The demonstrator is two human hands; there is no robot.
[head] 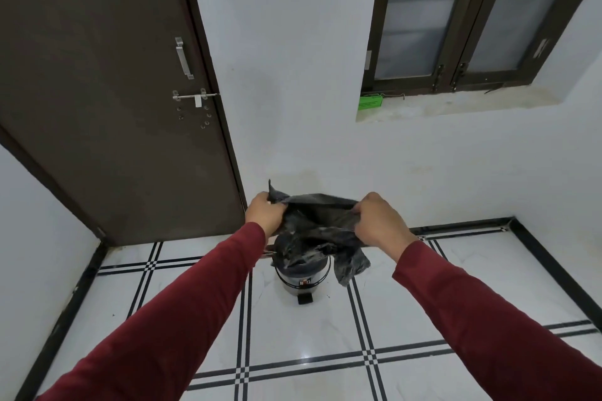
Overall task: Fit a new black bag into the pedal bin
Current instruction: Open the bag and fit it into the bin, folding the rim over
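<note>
Both arms in dark red sleeves reach forward over a white tiled floor [325,329] crossed by black double lines. The left hand [264,213] is clenched on the left edge of a crumpled black bin bag [317,225], with a small corner of plastic sticking up just above the fingers. The right hand [379,220] is clenched on the bag's right edge, and the rim of the bag is stretched in a band between the two hands. The rest of the bag hangs down loosely, with one fold drooping to the right past the bin's side. Directly below the bag stands the small pedal bin [301,280], a pale round body with a dark rim band and a black foot pedal [304,299] at its near base; whether the bag's lower part is inside the bin's mouth cannot be told. The bin sits near the far white wall. To the far left is a dark brown door [107,91] with a metal handle and bolt, and to the far right a dark-framed window [469,16] above a stone sill.
</note>
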